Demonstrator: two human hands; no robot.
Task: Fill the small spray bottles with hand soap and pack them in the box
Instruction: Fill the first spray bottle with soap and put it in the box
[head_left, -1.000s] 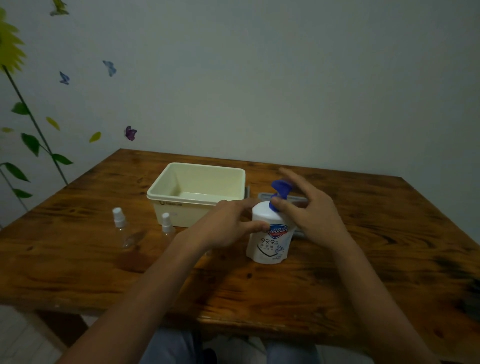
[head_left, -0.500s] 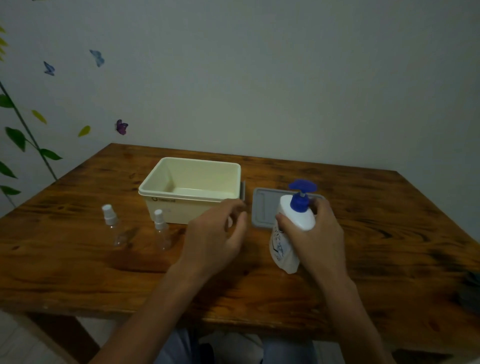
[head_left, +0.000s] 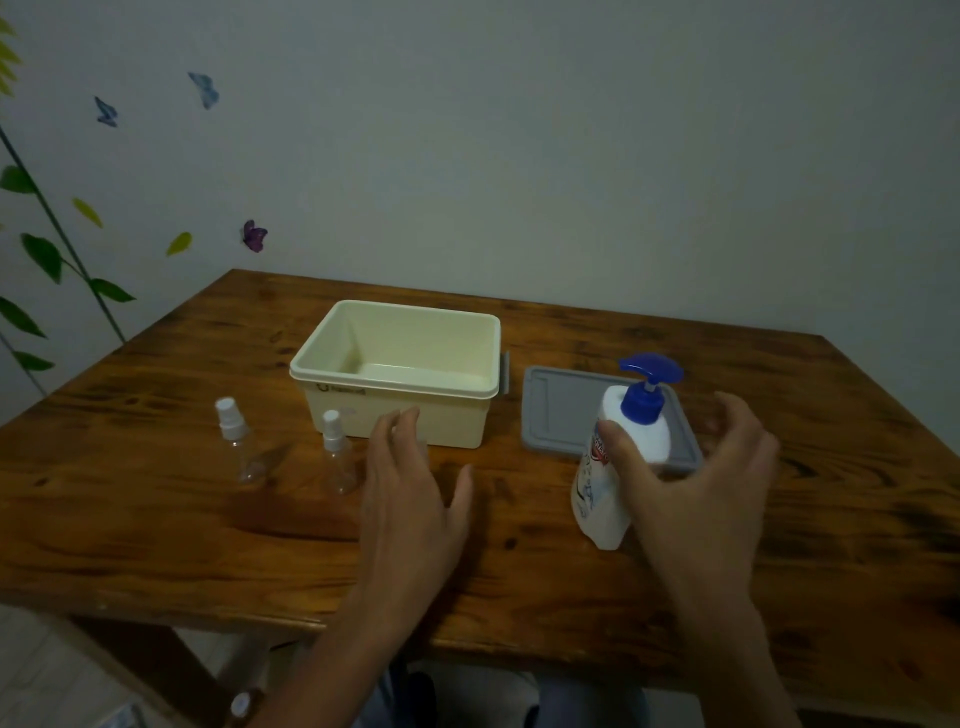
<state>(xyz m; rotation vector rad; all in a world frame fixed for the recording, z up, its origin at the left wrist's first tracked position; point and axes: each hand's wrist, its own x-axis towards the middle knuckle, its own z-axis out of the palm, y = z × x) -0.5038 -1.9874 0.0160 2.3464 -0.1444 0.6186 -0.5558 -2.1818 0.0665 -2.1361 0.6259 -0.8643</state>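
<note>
A white hand soap bottle (head_left: 597, 499) with a blue pump stands on the wooden table (head_left: 156, 525), right of centre. My right hand (head_left: 696, 493) is beside it with fingers spread; only the thumb lies against the bottle's side. Two small clear spray bottles with white caps stand at the left, one (head_left: 236, 441) farther left and one (head_left: 337, 457) close to the box. My left hand (head_left: 410, 499) hovers flat over the table, fingers straight, just right of the nearer small bottle. The cream box (head_left: 395, 379) sits open and empty behind them.
A grey lid (head_left: 556, 410) lies flat to the right of the box, partly behind the soap bottle. The table's back edge meets a wall with leaf and butterfly stickers. My knees show below the table's front edge.
My right hand has loosened from its grip round the soap bottle and spread its fingers. My left hand has opened and stretched leftward toward the small bottles.
</note>
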